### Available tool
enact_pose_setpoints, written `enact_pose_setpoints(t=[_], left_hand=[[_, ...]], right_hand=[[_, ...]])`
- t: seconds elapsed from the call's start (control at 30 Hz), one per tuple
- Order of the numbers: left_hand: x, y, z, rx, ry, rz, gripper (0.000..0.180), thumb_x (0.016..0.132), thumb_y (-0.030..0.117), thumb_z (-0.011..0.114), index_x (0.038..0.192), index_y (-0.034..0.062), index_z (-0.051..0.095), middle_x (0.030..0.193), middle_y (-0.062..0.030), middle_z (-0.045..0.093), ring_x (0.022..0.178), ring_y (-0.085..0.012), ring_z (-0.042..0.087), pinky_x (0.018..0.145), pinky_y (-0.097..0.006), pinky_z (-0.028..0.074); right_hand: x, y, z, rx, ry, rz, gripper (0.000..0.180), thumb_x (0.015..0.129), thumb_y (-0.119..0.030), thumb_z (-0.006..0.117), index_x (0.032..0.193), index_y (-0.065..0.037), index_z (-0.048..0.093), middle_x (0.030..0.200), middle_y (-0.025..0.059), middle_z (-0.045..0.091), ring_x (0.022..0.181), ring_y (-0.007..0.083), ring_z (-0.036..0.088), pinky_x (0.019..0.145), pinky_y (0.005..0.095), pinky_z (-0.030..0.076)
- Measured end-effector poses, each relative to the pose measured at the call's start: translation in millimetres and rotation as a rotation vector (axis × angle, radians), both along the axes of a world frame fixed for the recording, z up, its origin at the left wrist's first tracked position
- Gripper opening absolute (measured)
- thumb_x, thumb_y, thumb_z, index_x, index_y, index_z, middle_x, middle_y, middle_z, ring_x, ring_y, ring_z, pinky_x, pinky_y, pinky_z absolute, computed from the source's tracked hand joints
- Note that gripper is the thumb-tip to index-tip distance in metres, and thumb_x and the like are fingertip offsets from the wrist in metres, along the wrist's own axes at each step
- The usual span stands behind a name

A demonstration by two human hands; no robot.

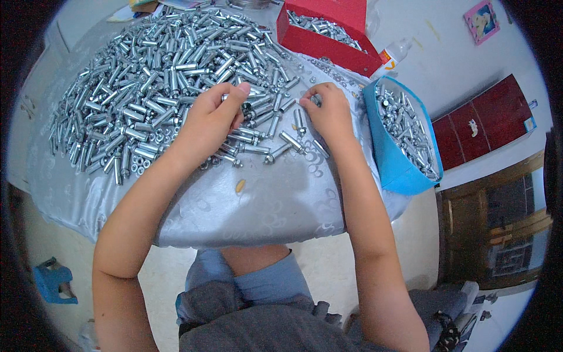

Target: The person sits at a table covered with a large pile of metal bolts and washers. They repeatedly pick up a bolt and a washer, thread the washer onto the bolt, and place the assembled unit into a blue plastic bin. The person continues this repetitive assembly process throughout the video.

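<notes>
A big heap of silver sleeve anchor bolts (170,64) with nuts and washers covers much of the table. At the heap's near right side is my left hand (214,117), fingers curled in and thumb on top; whatever it grips is hidden behind the fingers. My right hand (329,111) is closed in a pinch to the right of the heap, with a small bit of metal showing at its fingertips, too little to name. Between and below the hands lie several loose anchor bolts (291,142). Loose nuts (141,161) lie at the heap's near edge.
A blue fabric bin (404,170) full of bolts stands at the right table edge. Behind it are a plastic bottle (396,53) and an open red box (328,46) holding more bolts. A shiny patterned cloth (264,217) covers the table. A blue stool (56,281) stands lower left.
</notes>
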State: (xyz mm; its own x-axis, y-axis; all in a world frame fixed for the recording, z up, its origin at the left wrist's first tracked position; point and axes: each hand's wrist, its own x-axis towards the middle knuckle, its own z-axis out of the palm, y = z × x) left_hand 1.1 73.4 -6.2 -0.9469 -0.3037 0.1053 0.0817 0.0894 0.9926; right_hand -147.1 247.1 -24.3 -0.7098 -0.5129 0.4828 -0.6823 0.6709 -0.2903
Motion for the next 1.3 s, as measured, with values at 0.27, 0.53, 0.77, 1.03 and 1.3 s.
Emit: enact_pose_setpoints(t=[0.27,0.53,0.77,1.03,1.3], left_hand=[[1.1,8.8,-12.5,-0.046,-0.063,-0.056,0.037,0.086,0.037,0.046,0.073,0.0027,0.053,0.056,0.0009,0.046,0.051,-0.0059,0.04,0.046,-0.021,0.031],[2.4,13.4,-5.9,0.083,-0.071,-0.118,0.037,0.086,0.037,0.043,0.064,0.0084,0.045,0.052,0.0034,0.039,0.045,-0.004,0.032,0.041,-0.019,0.025],[4.4,13.8,-5.4,0.155,0.006,-0.276,0.036,0.088,0.036,0.042,0.064,0.0088,0.044,0.051,0.0041,0.037,0.045,-0.004,0.03,0.042,-0.019,0.024],[5.2,13.3,-0.2,0.069,-0.006,-0.199,0.038,0.087,0.039,0.044,0.061,0.0096,0.043,0.05,0.0047,0.037,0.044,-0.0037,0.031,0.04,-0.019,0.024],[5.3,12.6,2.3,0.068,-0.093,-0.13,0.036,0.083,0.036,0.053,0.064,0.0051,0.054,0.047,0.0045,0.037,0.041,-0.004,0.031,0.039,-0.019,0.023]], right_hand=[[51.8,-4.1,22.6,-0.663,-0.971,0.572,0.013,0.074,-0.005,0.063,0.084,0.0,0.056,0.078,0.0043,0.059,0.07,0.0084,0.056,0.064,0.0192,0.045],[54.3,-8.6,20.4,-0.609,-1.024,0.603,0.016,0.076,-0.007,0.062,0.089,-0.001,0.055,0.08,0.0022,0.057,0.071,0.0076,0.054,0.064,0.0204,0.044],[52.4,-4.0,23.6,-0.748,-1.225,0.715,0.016,0.074,-0.01,0.064,0.085,-0.002,0.055,0.076,0.0021,0.058,0.072,0.0087,0.055,0.063,0.0202,0.045],[65.1,-9.2,23.7,-0.686,-0.802,0.632,0.017,0.075,-0.011,0.064,0.086,0.001,0.061,0.081,0.0048,0.062,0.073,0.0082,0.055,0.065,0.0199,0.044],[64.4,-15.9,14.0,-0.592,-0.527,0.664,0.016,0.072,-0.014,0.065,0.083,-0.002,0.064,0.079,0.0048,0.062,0.072,0.0087,0.056,0.064,0.0227,0.045]])
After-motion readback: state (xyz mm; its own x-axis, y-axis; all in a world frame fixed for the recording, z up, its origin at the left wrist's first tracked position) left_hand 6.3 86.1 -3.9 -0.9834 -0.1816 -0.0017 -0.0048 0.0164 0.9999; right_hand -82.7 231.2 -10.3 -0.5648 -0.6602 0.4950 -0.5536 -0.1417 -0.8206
